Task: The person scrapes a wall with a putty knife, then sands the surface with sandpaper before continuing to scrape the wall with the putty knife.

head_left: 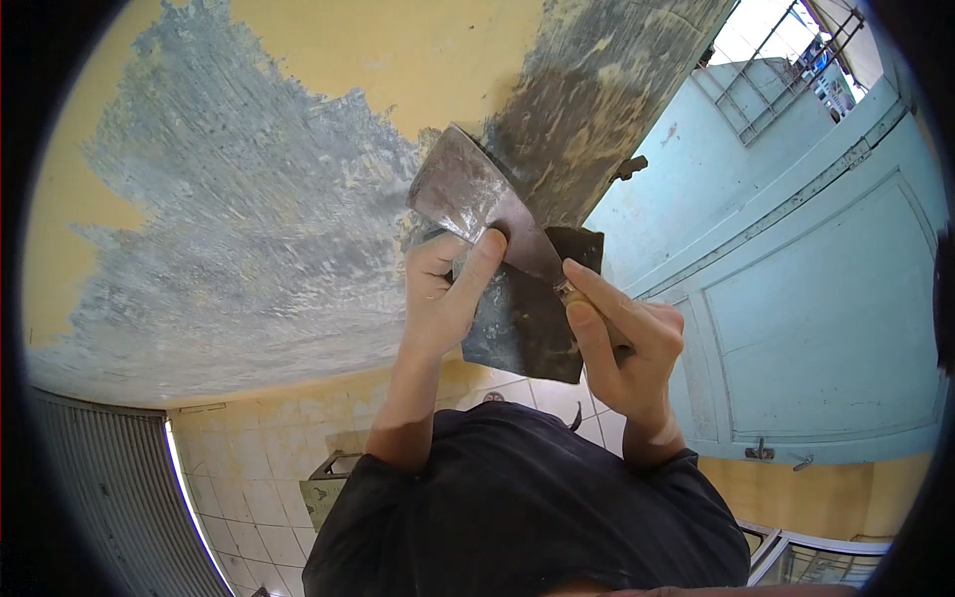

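In front of my chest, my right hand (627, 343) pinches the handle end of a metal scraper (473, 189), whose wide blade points up and left. My left hand (448, 289) has its thumb on the scraper's blade, with its other fingers curled behind. Beneath the scraper is a dark, flat sheet (517, 318), touching or close to my left hand; how it is held is hidden. Behind the blade stands a yellow wall (398, 50) with rough grey scraped patches.
A light blue door (826, 318) with metal latches is at the right, below a barred opening (766, 80). A corrugated shutter (109, 488) stands lower left, beside white tiles (249, 478). A glass-fronted frame (816, 562) is at the lower right.
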The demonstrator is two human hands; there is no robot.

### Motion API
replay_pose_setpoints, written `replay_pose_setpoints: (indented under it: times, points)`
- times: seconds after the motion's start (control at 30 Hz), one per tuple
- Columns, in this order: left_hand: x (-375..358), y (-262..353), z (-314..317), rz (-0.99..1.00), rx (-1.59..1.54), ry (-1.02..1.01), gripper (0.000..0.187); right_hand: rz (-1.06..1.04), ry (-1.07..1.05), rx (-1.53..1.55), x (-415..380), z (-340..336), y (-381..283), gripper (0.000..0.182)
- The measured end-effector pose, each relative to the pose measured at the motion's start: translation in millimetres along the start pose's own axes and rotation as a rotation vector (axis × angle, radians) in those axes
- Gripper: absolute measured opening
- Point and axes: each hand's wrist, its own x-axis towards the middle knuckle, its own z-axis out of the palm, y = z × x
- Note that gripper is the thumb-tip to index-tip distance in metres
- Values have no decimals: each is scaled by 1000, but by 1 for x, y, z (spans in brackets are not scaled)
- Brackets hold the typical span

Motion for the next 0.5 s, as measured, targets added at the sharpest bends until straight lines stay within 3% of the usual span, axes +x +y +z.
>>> replay_pose_setpoints:
  times: [0.1,0.3,0.4,0.5]
  points:
    - [-1,1,5,76,84,-25,27,6,-7,-6,-5,-4,2,29]
    - [-1,3,8,61,-70,36,28,-24,-4,-9,4,1,-2,29]
    - [-1,5,7,43,16,-82,36,-16,-19,-32,-1,-5,-2,29]
    - [0,1,12,-14,-87,34,35,25,-27,-56,3,-2,-1,30]
